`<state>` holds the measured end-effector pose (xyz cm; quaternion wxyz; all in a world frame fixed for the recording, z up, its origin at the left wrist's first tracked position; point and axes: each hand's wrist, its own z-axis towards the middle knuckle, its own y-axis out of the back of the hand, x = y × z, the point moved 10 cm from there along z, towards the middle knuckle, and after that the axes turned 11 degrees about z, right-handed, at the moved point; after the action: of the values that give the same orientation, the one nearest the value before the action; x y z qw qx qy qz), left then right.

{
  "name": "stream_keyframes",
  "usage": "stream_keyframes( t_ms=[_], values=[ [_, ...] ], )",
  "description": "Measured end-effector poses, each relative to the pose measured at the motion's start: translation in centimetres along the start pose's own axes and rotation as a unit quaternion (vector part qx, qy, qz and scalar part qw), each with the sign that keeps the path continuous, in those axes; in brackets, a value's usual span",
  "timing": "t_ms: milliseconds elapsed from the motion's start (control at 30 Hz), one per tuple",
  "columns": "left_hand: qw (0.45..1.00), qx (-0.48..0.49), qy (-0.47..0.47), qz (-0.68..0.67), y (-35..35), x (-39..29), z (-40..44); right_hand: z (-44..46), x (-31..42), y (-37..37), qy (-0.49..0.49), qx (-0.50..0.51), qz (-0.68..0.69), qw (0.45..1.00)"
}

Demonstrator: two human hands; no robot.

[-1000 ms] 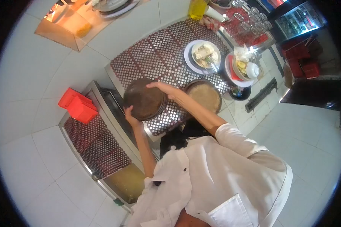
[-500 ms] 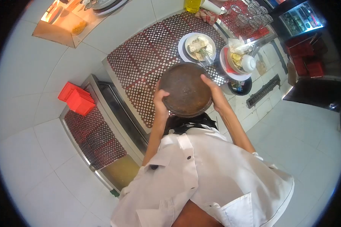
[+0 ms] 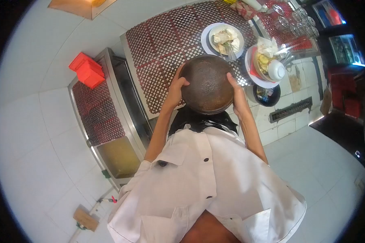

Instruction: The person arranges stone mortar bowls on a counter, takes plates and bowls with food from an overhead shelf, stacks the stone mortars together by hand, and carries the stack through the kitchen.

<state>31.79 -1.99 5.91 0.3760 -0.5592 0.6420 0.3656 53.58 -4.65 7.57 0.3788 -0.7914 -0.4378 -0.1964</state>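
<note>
Between my two hands is a round, dark-brown dish (image 3: 208, 83) that looks like clay, held in front of my waist. My left hand (image 3: 177, 87) grips its left edge, thumb on top and fingers mostly hidden behind. On the opposite edge, my right hand (image 3: 238, 93) holds it the same way. Just beyond the dish, a white plate (image 3: 205, 39) carries a bowl with crumpled napkins and cutlery. To the right of that stands another white plate (image 3: 267, 84) with food scraps, napkins and a small white bowl (image 3: 276, 71).
Perforated red mats (image 3: 162, 44) cover the steel counter. A dark bin (image 3: 267, 96) stands below the plates' right side. Red plastic baskets (image 3: 87, 71) sit on the left counter. Several glasses (image 3: 298, 24) stand at the back right. A floor drain (image 3: 290, 110) lies to the right.
The whole view has shifted, so the counter, plates and dish appear higher and further right. Both hands keep their hold on the dish.
</note>
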Motion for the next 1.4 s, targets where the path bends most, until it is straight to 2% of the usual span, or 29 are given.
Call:
stream_keyframes(
  t_ms=[100,167,300,367,467,633,667,767,800,967,1100,1133,1233,1267,1400],
  values=[
    [0.996,-0.016,-0.055,0.066,0.0,-1.1,-0.6,0.9,0.2,0.1,-0.005,0.021,-0.005,1.000],
    [0.991,-0.044,-0.056,0.112,0.2,-1.7,-1.1,1.0,0.3,0.1,-0.004,0.034,-0.004,0.999],
    [0.975,-0.024,0.000,0.220,1.1,-2.7,-1.9,2.0,-0.4,0.8,0.001,0.032,-0.035,0.999],
    [0.971,-0.062,-0.005,0.231,3.0,1.7,0.2,2.8,-1.2,1.4,-0.001,0.020,-0.067,0.998],
    [0.961,-0.096,-0.036,0.255,3.4,2.0,0.3,5.1,-2.6,3.8,0.009,-0.001,-0.125,0.992],
    [0.963,-0.115,-0.052,0.238,3.3,0.1,-0.9,2.7,0.2,1.7,0.050,0.016,-0.322,0.945],
    [0.962,-0.123,-0.023,0.243,3.4,0.4,-1.0,1.6,1.6,0.7,0.059,0.019,-0.362,0.930],
    [0.949,-0.156,-0.066,0.266,3.5,0.9,-0.9,0.8,3.3,0.4,0.038,0.008,-0.500,0.865],
    [0.966,-0.124,-0.046,0.224,2.5,-0.4,-1.4,1.5,2.8,1.3,0.054,0.016,-0.503,0.862],
    [0.978,-0.105,-0.110,0.141,0.7,-1.2,-1.0,2.5,1.3,2.2,0.040,0.091,-0.415,0.904],
    [0.974,-0.112,-0.165,0.106,0.4,-3.6,-1.4,4.7,0.3,2.6,0.074,0.142,-0.145,0.976],
    [0.976,-0.102,-0.168,0.093,0.0,-4.1,-1.5,5.4,-0.1,3.2,0.052,0.151,-0.117,0.980],
    [0.963,-0.081,-0.208,0.148,-0.4,-4.4,-1.2,6.4,-0.2,1.6,0.081,0.166,-0.036,0.982],
    [0.963,-0.082,-0.212,0.146,-0.4,-4.5,-1.0,5.4,-0.1,-0.4,0.059,0.210,-0.002,0.976],
    [0.970,-0.069,-0.213,0.089,-0.7,-4.5,-1.0,6.0,-0.1,0.2,0.067,0.191,-0.012,0.979]
  ],
)
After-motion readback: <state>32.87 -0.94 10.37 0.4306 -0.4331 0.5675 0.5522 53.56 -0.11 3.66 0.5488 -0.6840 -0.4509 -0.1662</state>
